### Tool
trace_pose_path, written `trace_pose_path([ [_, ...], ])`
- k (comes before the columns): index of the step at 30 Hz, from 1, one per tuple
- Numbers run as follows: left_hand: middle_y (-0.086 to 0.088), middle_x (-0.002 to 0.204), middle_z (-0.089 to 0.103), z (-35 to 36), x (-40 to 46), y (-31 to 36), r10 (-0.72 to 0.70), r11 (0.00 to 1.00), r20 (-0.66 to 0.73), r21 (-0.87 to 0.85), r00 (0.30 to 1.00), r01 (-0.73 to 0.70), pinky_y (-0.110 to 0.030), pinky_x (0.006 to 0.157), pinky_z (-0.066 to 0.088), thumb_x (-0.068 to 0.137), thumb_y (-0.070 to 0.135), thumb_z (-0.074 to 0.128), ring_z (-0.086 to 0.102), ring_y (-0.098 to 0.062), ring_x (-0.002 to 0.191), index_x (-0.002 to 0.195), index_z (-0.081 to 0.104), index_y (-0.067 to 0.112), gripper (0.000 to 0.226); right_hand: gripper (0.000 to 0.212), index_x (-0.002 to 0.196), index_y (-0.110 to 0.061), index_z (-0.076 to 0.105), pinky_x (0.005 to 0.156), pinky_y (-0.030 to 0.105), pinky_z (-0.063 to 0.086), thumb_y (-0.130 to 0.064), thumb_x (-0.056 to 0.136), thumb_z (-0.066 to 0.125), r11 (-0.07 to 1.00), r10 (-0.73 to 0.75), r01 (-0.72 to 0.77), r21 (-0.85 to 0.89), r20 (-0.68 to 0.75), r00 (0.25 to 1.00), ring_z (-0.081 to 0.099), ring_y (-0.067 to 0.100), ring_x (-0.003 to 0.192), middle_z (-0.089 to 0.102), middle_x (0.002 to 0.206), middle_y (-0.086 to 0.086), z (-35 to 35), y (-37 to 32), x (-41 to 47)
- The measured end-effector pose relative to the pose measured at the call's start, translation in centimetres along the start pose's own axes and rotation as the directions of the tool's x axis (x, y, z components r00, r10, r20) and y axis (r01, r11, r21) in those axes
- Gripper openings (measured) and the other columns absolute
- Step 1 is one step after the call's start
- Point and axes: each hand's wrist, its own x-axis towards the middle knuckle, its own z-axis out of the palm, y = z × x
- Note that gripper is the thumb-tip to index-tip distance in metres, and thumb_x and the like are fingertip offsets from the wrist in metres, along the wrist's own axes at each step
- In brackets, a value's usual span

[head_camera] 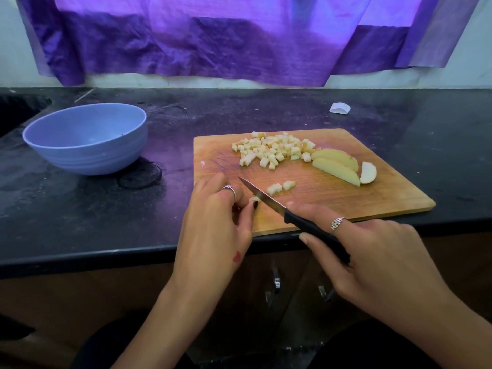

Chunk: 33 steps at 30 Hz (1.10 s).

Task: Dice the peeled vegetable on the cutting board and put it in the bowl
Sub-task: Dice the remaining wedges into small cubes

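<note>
Here the right hand (372, 251) grips a black-handled paring knife (287, 214), while the left hand (218, 222) pinches a small vegetable piece (253, 199) against the cutting board (346, 198); diced cubes (271, 151) lie beyond both hands, the blue bowl (85, 139) far left of them.

Bare counter (170, 145) lying between cutting board (319, 193) and bowl (87, 139); dice pile (271, 150) and wedges (338, 166) crowding board's far side.

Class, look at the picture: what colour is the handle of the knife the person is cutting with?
Black. The knife handle shows clearly in the head view, gripped by the right hand.
</note>
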Motion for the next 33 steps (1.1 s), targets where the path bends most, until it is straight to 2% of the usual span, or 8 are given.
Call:
trace_pose_path([
  [5,0.012,0.078,0.051,-0.1,0.2,0.1,-0.008,1.0,0.024,-0.03,1.0,0.009,-0.027,0.066,0.05,0.08,0.014,0.072,0.042,-0.004,0.08,0.065,0.058,0.019,0.021,0.033,0.114,-0.037,0.06,0.034,0.013,0.022,-0.046,0.085,0.048,0.999,0.0,-0.003,0.05,0.05,0.999,0.027,-0.002,0.035,0.033,0.043,-0.016,0.5,-0.1,1.5],
  [11,0.011,0.079,0.05,-0.2,0.2,0.3,-0.015,1.0,0.025,0.013,1.0,0.014,-0.025,0.064,0.048,0.081,0.016,0.071,0.043,-0.007,0.082,0.065,0.056,0.02,0.023,0.031,0.115,-0.038,0.06,0.039,0.013,0.011,-0.044,0.087,0.05,1.0,0.009,-0.008,-0.02,0.056,0.998,0.029,0.005,0.037,0.03,0.046,-0.015,1.1,-0.2,2.6],
  [15,0.012,0.08,0.05,-0.1,0.0,0.5,-0.02,0.999,0.006,0.041,1.0,0.02,-0.017,0.063,0.038,0.082,0.019,0.069,0.042,-0.008,0.08,0.065,0.052,0.022,0.024,0.03,0.116,-0.035,0.057,0.034,0.015,0.018,-0.039,0.087,0.054,0.999,-0.007,0.009,-0.041,0.047,0.999,0.035,0.006,0.032,0.029,0.044,-0.014,0.8,-0.1,1.0],
  [18,0.01,0.08,0.048,-0.1,0.0,0.5,-0.023,0.999,-0.002,0.049,1.0,0.023,-0.029,0.063,0.044,0.083,0.023,0.068,0.042,-0.01,0.079,0.064,0.048,0.023,0.028,0.027,0.114,-0.034,0.063,0.033,0.018,0.028,-0.039,0.09,0.052,0.999,0.019,-0.018,-0.038,0.002,1.0,0.042,0.009,0.032,0.041,0.041,-0.012,0.0,0.4,0.1],
  [21,0.009,0.081,0.049,-0.2,-0.3,0.4,-0.045,0.997,0.014,0.056,0.999,0.044,-0.035,0.064,0.047,0.085,0.027,0.066,0.044,-0.013,0.079,0.065,0.056,0.018,0.024,0.033,0.115,-0.035,0.064,0.033,0.019,0.03,-0.043,0.088,0.047,0.999,0.054,-0.054,-0.003,-0.034,0.998,0.039,0.01,0.034,0.037,0.044,-0.015,-0.7,0.5,0.0],
  [24,0.008,0.08,0.05,-0.3,-0.6,0.5,-0.04,0.995,0.01,0.09,0.999,0.039,-0.026,0.066,0.039,0.085,0.023,0.065,0.043,-0.011,0.078,0.07,0.065,0.016,0.017,0.033,0.117,-0.036,0.061,0.032,0.025,0.037,-0.046,0.09,0.046,0.997,0.068,-0.067,0.035,-0.042,0.997,0.043,0.007,0.036,0.037,0.046,-0.017,-0.7,-0.1,0.0],
  [29,0.007,0.078,0.05,-0.2,-0.6,0.4,-0.049,0.993,-0.001,0.105,0.999,0.048,-0.018,0.065,0.031,0.083,0.018,0.067,0.042,-0.01,0.077,0.067,0.062,0.014,0.017,0.041,0.118,-0.034,0.062,0.037,0.012,0.022,-0.047,0.086,0.041,0.997,0.045,-0.045,0.069,0.003,0.999,0.027,0.0,0.038,0.029,0.046,-0.017,-0.1,-0.8,-0.1],
  [33,0.013,0.076,0.045,-0.2,-0.5,0.4,-0.039,0.997,-0.008,0.065,0.999,0.039,-0.013,0.062,0.031,0.081,0.014,0.069,0.038,-0.006,0.074,0.064,0.054,0.021,0.024,0.038,0.118,-0.038,0.062,0.033,0.017,0.032,-0.047,0.085,0.044,0.995,0.039,-0.04,0.092,0.017,0.999,0.034,0.0,0.036,0.038,0.044,-0.017,0.3,-0.7,0.3],
])
